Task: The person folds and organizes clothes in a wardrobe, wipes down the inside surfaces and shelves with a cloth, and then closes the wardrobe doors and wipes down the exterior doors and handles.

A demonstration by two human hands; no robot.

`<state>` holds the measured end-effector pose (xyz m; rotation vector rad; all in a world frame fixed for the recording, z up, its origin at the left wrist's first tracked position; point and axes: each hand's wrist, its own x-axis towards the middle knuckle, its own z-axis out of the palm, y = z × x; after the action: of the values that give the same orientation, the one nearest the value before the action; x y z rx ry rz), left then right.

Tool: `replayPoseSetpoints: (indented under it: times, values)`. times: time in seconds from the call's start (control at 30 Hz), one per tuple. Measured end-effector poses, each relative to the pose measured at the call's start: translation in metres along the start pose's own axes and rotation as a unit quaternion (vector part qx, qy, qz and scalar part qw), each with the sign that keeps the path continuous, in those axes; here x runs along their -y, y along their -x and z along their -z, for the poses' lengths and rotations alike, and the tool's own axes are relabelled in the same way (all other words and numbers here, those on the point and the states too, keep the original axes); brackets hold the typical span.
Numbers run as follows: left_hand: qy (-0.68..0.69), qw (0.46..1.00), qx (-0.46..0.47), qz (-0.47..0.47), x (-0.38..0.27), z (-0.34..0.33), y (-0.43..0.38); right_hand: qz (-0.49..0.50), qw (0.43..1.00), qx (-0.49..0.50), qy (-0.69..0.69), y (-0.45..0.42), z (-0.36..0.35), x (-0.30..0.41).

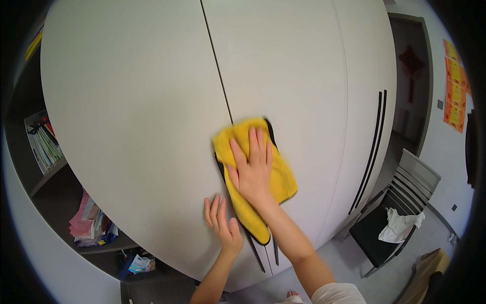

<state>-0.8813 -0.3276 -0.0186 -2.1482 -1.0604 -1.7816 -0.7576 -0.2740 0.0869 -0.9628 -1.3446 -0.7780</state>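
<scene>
My right hand lies flat, fingers spread, on a yellow cloth with dark edging, pressing it against the white cabinet doors. The cloth covers part of the seam between two doors and part of the long black door handles, whose lower ends show beneath it. My left hand is lower and to the left, beside the cloth, with fingers apart and nothing in it. Its fingertips are at or near the left door; whether they touch it I cannot tell.
Dark open shelves at the left hold books, papers and packets. Another pair of black handles is on the right doors. A black chair with a white cloth stands at the right, near a doorway. A brown box-like object is at the lower right.
</scene>
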Motion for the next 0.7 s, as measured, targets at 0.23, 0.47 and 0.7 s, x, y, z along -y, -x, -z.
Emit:
replayPoseSetpoints:
  times: [0.23,0.47,0.7]
  values:
    - [-0.035,0.999,0.024,-0.025,0.0,-0.013,-0.007,0.003,0.999,0.034,0.036,0.128,-0.025,-0.033]
    - [-0.054,0.998,0.022,-0.026,0.017,-0.016,0.0,-0.019,0.999,0.032,-0.037,0.041,-0.008,-0.007]
    - [0.052,0.997,-0.046,0.023,0.009,-0.025,0.005,0.02,0.997,-0.074,-0.024,-0.05,-0.012,-0.005]
